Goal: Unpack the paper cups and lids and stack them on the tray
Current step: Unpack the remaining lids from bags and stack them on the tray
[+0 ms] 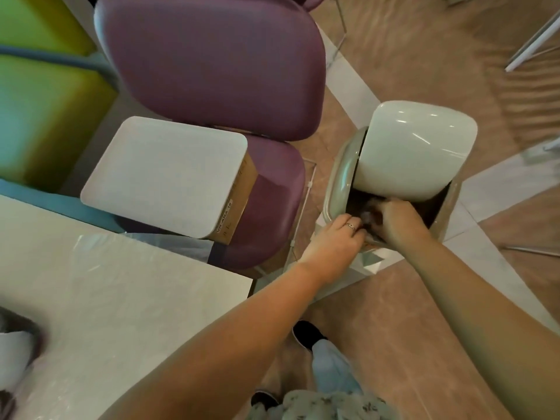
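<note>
A white rectangular tray [163, 177] lies empty on top of a cardboard box [239, 201], which rests on a purple chair seat. No cups or lids can be clearly made out. Both my hands are at the mouth of a pale waste bin [339, 177] on the floor to the right, whose lid [415, 150] is raised. My left hand [333, 234], wearing a ring, and my right hand [397, 219] have their fingers closed on a small crumpled, blurred wrapping [368, 215] just inside the dark opening.
A pale table [121, 298] fills the lower left, with clear plastic film [100, 247] on it and blurred dark and white shapes [15, 344] at its left edge. The purple chair back [212, 65] stands behind the tray. My feet are on the brown floor below.
</note>
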### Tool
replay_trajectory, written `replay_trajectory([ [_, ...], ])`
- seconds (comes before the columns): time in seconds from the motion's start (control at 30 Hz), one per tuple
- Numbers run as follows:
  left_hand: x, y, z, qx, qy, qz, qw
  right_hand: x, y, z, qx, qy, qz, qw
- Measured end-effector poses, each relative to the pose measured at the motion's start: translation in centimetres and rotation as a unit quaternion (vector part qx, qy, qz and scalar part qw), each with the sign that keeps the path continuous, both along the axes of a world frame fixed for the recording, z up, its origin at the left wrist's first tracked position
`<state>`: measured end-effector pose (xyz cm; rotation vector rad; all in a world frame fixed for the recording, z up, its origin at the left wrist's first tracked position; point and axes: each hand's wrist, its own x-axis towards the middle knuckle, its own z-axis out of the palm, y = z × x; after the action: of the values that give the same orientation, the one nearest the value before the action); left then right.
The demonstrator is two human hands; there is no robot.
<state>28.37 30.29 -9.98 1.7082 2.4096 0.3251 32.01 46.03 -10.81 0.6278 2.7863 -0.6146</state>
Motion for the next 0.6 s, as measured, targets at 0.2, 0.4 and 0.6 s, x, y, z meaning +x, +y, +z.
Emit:
replay_trajectory([
  [0.2, 0.6, -0.2, 0.2, -0.019, -0.046, 0.017, 0.999, -0.8, -0.2, 0.0, 0.021, -0.170, 0.102, 0.980],
  [0.4, 0.5, -1.2, 2.3, 0.062, -0.106, 0.076, 0.990, -0.6, -1.0, 5.0, 0.008, -0.005, 0.005, 1.000],
  [0.6, -0.8, -5.2, 6.3, 0.163, -0.102, 0.210, 0.959, -0.8, -7.3, 11.2, -0.053, 0.203, 0.026, 0.977],
])
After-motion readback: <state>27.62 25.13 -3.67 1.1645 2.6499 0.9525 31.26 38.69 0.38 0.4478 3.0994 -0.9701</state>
